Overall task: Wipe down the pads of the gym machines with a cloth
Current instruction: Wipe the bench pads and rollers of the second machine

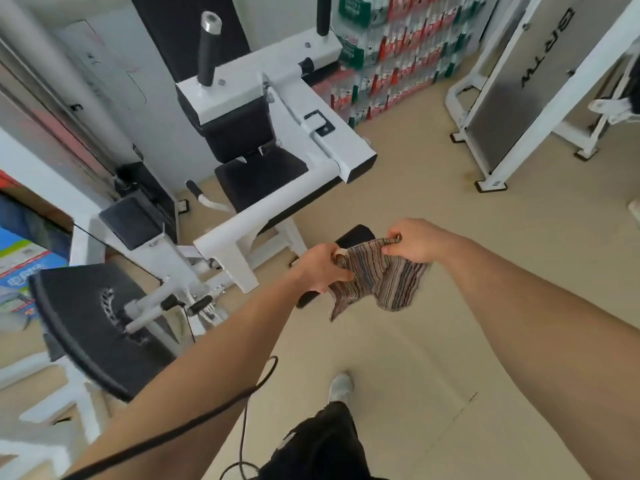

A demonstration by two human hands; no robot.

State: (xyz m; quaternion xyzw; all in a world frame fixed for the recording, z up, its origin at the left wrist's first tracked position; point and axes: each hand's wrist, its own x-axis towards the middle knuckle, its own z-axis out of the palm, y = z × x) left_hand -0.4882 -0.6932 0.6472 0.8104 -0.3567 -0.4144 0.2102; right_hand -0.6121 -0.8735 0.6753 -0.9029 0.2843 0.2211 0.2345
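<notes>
A striped brown cloth (377, 275) hangs stretched between both hands above the floor. My left hand (320, 270) grips its left edge, and my right hand (417, 240) pinches its upper right corner. Ahead stands a white gym machine with a black seat pad (263, 180) and a black back pad (239, 133). A small black pad (130, 220) sits to its left. A black roller pad (356, 235) lies partly hidden behind my hands and the cloth. At lower left is a large round black pad (79, 320).
A second white machine frame (519, 109) stands at the right. Stacked red, green and white packages (398, 53) line the back wall. Beige floor (450, 341) spreads around my foot (341, 386). A black cable (252, 386) hangs by my left arm.
</notes>
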